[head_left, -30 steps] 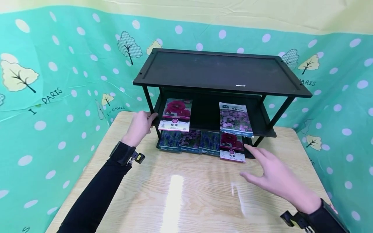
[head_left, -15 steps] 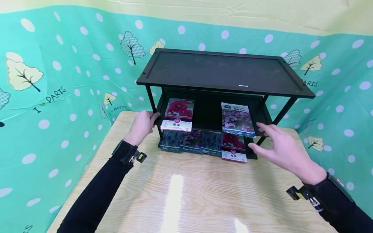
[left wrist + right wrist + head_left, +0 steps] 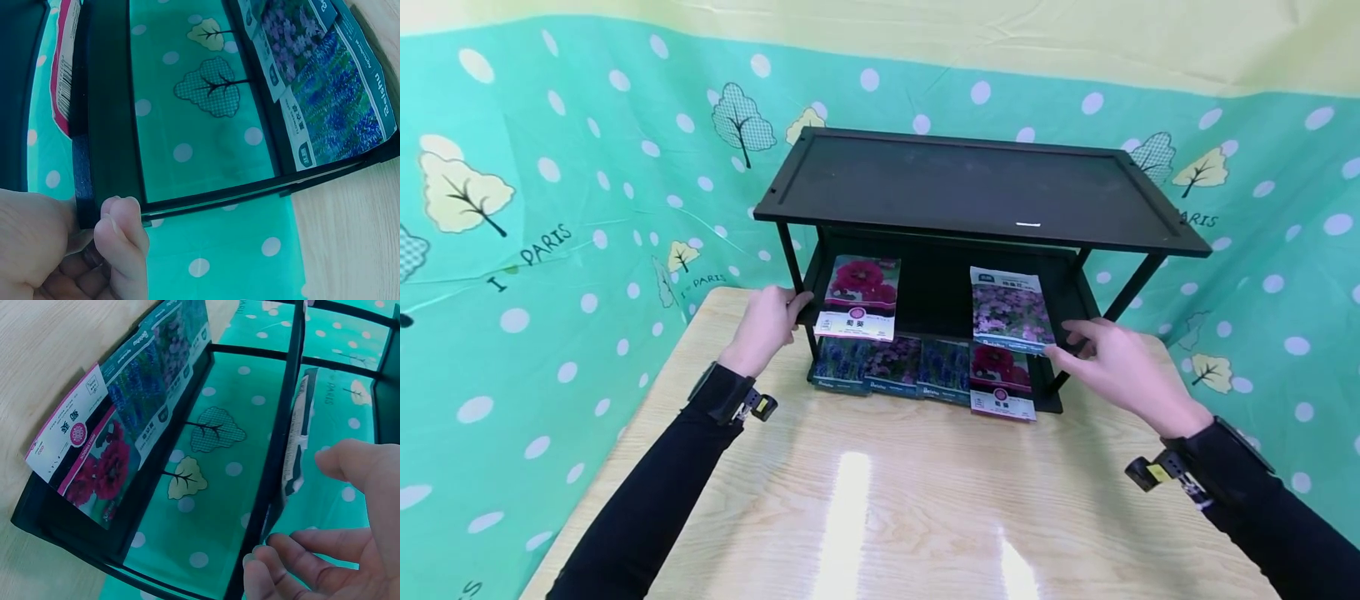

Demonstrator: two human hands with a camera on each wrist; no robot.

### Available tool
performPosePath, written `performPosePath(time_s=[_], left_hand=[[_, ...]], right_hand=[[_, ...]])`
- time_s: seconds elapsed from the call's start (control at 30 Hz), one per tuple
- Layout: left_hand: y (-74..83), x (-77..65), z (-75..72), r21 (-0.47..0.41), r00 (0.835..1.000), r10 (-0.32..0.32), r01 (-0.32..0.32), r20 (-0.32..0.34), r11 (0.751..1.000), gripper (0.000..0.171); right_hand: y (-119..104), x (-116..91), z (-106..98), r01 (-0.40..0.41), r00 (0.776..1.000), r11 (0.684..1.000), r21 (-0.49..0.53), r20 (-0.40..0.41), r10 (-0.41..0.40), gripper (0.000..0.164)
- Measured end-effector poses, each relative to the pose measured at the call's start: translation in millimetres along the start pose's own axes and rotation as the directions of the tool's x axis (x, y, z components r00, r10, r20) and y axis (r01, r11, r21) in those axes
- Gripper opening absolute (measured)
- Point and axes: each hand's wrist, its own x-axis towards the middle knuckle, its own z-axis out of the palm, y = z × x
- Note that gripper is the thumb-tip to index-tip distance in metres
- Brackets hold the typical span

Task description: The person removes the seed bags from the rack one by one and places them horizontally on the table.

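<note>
A black rack (image 3: 962, 187) with several tiers stands on the table. My left hand (image 3: 760, 329) pinches the front left corner of its middle tier (image 3: 932, 292); in the left wrist view, curled fingers (image 3: 122, 234) lie at that corner. My right hand (image 3: 1123, 371) is at the tier's front right edge. Its fingertips touch the edge while the thumb (image 3: 340, 462) stays apart from them. On the middle tier lie a pink-red flower seed packet (image 3: 857, 300) at left and a purple flower seed packet (image 3: 1011, 308) at right, near the right thumb.
On the lowest tier sit blue and purple flower seed packets (image 3: 891, 364) in a row, with a red flower seed packet (image 3: 1000, 383) jutting past the front edge. A polka-dot cloth (image 3: 587, 208) hangs behind the wooden table (image 3: 925, 500).
My right hand has moved up and right from in front of the lowest tier to the middle tier's right edge. My left hand keeps its hold. The view has shifted slightly.
</note>
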Motion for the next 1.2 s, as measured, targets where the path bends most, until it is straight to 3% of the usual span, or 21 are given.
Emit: performPosePath(time_s=[0.13, 0.47, 0.67, 0.93, 1.2], left_hand=[[-1.4, -0.3, 1.6, -0.034, 1.000, -0.013, 0.013, 0.001, 0.999, 0.034], [-1.9, -1.5, 1.1, -0.045, 1.000, -0.019, 0.020, 0.004, 0.999, 0.035], [-1.1, -0.3, 1.1, -0.055, 1.000, -0.002, 0.002, 0.000, 0.998, 0.034], [-1.4, -0.1, 0.0, -0.080, 1.000, 0.018, -0.018, -0.001, 0.997, 0.034], [-0.7, -1.3, 0.2, -0.041, 1.000, 0.019, -0.019, 0.005, 0.999, 0.037]], right_hand=[[2, 4, 4, 0.003, 1.000, 0.999, 0.050, 0.007, -0.003, 0.052], [0, 9, 9, -0.008, 1.000, 1.000, 0.015, -0.017, 0.008, 0.045], [0, 11, 6, -0.016, 0.998, 0.999, 0.049, 0.069, 0.012, 0.039], [0, 17, 0, -0.044, 0.991, 0.998, 0.053, 0.128, 0.037, 0.049], [0, 21, -3, -0.086, 0.979, 0.994, 0.072, 0.193, 0.071, 0.050]])
